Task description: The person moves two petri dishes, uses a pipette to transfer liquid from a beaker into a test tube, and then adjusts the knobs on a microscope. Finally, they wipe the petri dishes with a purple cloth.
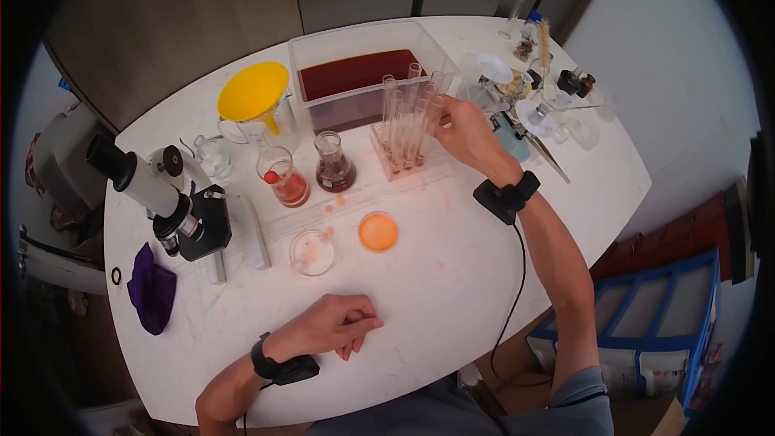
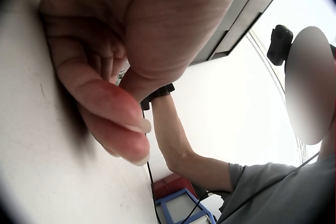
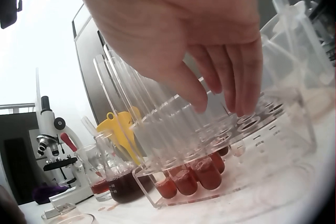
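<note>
Red liquid (image 3: 206,174) in bottoms of at least 3 test tubes (image 1: 395,125): plain in right wrist view, hard to read in head view. Tubes stand in clear rack (image 1: 397,173), right hand (image 1: 472,136) at its right end, fingers pointing down; whether pinching tube, cannot tell. Left hand (image 1: 323,328) loosely curled on white table (image 1: 476,274), nothing held. 1 dark-filled flask (image 1: 335,175), 1 red-filled flask (image 1: 292,190), orange-filled dish (image 1: 378,232).

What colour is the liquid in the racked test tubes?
Red; the liquid shows best in the right wrist view, low in the tubes.
</note>
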A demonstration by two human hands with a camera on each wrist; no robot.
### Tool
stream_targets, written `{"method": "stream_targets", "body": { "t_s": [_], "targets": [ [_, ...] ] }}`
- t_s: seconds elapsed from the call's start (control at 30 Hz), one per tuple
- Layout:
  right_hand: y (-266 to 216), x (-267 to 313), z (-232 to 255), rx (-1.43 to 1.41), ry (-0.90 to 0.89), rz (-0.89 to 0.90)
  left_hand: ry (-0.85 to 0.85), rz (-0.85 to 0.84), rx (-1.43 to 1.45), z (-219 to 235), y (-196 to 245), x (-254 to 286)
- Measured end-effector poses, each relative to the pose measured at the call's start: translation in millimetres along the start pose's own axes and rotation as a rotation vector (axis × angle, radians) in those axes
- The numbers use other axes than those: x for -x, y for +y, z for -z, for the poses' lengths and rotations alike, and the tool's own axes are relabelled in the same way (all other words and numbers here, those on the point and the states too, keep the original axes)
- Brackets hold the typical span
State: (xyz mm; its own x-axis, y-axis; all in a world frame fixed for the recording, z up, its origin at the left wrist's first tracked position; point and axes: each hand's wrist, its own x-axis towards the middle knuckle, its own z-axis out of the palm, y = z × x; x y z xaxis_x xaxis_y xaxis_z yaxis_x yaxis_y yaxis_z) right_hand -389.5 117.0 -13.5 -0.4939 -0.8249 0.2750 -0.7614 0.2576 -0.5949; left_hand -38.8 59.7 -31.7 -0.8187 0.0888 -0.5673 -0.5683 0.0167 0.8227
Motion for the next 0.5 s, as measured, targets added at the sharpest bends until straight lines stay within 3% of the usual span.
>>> {"method": "stream_targets", "body": {
  "t_s": [0.1, 0.2, 0.43, 0.5],
  "targets": [
    [-2.2, 13.8, 5.5, -0.089, 0.127, 0.015, -0.003, -0.001, 0.008, 0.1, -1.0, 0.1],
    [-17.1, 36.8, 16.9, -0.122, -0.013, 0.014, -0.006, -0.007, 0.010, 1.1, -1.6, -0.3],
    [-23.9, 41.9, 2.1, -0.192, -0.001, 0.001, 0.008, -0.011, -0.021, 0.3, 0.7, 0.9],
    [-22.6, 42.0, 0.6, -0.291, 0.082, 0.002, 0.010, -0.021, -0.029, 1.0, 0.1, 1.2]
  ]
}}
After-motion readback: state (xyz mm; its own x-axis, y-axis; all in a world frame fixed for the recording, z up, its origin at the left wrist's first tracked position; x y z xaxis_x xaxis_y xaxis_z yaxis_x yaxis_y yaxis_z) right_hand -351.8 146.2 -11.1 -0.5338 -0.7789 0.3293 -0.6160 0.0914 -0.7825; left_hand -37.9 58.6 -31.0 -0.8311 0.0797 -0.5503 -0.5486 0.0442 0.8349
